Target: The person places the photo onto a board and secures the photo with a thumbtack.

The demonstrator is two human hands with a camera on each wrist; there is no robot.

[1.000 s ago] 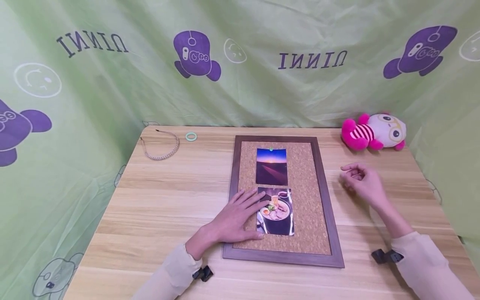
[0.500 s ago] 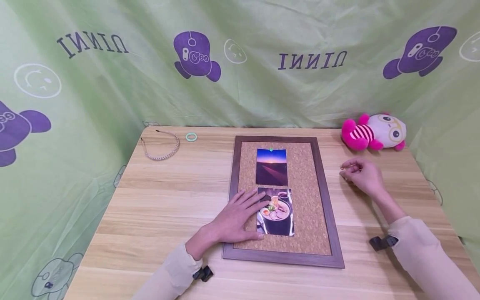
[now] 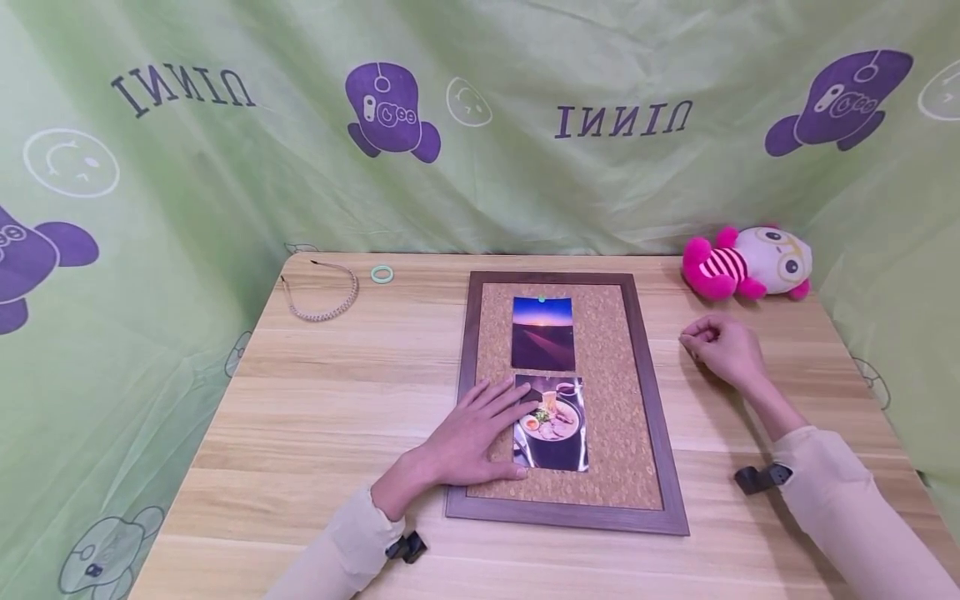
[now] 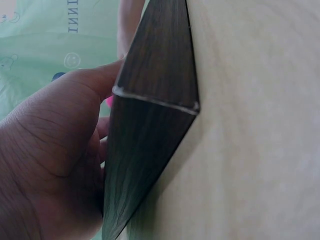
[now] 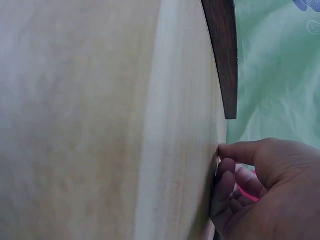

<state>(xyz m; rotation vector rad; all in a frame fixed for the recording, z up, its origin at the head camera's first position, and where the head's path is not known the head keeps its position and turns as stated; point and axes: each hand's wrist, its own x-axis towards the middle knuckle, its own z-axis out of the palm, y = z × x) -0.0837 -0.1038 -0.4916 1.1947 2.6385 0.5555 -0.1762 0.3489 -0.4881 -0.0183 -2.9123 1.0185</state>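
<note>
My left hand (image 3: 468,437) lies spread on the framed corkboard (image 3: 622,467), its fingers pressing the left side of a ramen photo (image 3: 558,442). Above that photo, a sunset photo (image 3: 543,346) is held at its top edge by a small green push pin (image 3: 542,298). In the left wrist view, the dark frame's corner (image 4: 155,100) hides most of the fingers. My right hand (image 3: 726,350) is low at the tabletop, right of the board, its thumb and curled fingers brought together. Whether something tiny sits between those fingertips is too small to tell.
A pink and white plush toy (image 3: 750,262) lies at the back right, behind my right hand. A beaded headband (image 3: 326,315) and a mint-green ring (image 3: 382,274) are at the back left. Green printed curtains (image 3: 510,192) enclose the wooden table (image 3: 300,433).
My right forearm has shifted slightly left and up, and its fingertips have drawn closer together. The left hand, photos and board have stayed in place.
</note>
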